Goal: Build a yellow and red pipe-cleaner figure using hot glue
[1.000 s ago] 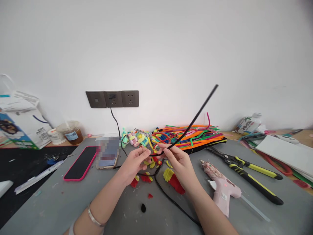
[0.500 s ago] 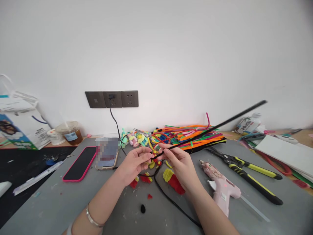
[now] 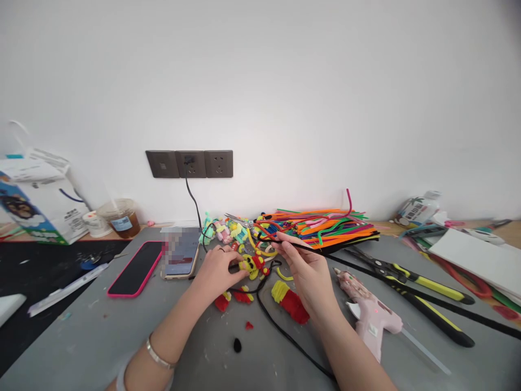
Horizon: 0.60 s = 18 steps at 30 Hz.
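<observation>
My right hand (image 3: 307,269) pinches a long black pipe cleaner (image 3: 407,272). Its short end sticks out past the fingertips to the left, bent at the tip, and the long part runs off to the lower right over the pliers. My left hand (image 3: 222,269) has its thumb and fingers around the left side of a small yellow and red fuzzy figure (image 3: 256,264) with black spots. Something black shows under those fingers, partly hidden. Below lie a yellow and red fuzzy piece (image 3: 291,303), smaller red and yellow pieces (image 3: 243,295) and a black oval bit (image 3: 237,345).
Behind my hands are scissors (image 3: 238,220) and a pile of coloured pipe cleaners (image 3: 325,225). To the right lie a pink glue gun (image 3: 372,312) and black-yellow pliers (image 3: 431,317). A black cable (image 3: 280,328) crosses the mat. Two phones (image 3: 134,270) and a drink cup (image 3: 122,220) are left.
My left hand has let go of the black pipe cleaner and moved onto the fuzzy figure. In my right hand, the pipe cleaner's long end has swung from upper right to lower right.
</observation>
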Motion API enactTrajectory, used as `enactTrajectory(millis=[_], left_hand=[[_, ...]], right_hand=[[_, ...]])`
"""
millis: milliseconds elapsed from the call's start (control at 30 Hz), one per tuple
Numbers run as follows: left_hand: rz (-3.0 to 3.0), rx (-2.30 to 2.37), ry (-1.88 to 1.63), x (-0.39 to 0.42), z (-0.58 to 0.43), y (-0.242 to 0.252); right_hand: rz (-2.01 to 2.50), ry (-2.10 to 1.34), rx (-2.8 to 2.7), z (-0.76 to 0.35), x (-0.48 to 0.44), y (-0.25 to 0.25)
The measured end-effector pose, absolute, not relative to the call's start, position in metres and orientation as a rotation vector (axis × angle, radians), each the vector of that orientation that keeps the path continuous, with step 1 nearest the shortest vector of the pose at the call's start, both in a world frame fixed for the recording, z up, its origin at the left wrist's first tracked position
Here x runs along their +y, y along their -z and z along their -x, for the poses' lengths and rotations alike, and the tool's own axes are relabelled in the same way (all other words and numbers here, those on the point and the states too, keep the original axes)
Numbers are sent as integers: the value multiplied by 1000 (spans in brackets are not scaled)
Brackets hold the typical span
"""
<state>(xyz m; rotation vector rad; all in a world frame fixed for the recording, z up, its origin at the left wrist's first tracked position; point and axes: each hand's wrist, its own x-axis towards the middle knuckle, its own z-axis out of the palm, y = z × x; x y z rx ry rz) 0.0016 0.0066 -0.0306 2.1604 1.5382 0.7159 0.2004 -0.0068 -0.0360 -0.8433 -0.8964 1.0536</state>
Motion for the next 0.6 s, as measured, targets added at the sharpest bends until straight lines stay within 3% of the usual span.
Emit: enactTrajectory(millis=[133, 300, 600], left_hand=[[-2157, 1543, -817, 5, -7, 26], [-1963, 1474, -1271, 2, -7, 19], [-1387, 1193, -1479, -10, -26, 23]], right_hand=[[819, -1035, -836, -201, -8, 33], [818, -879, -625, -206, -8, 29], [746, -1087, -672, -200, -1, 41]])
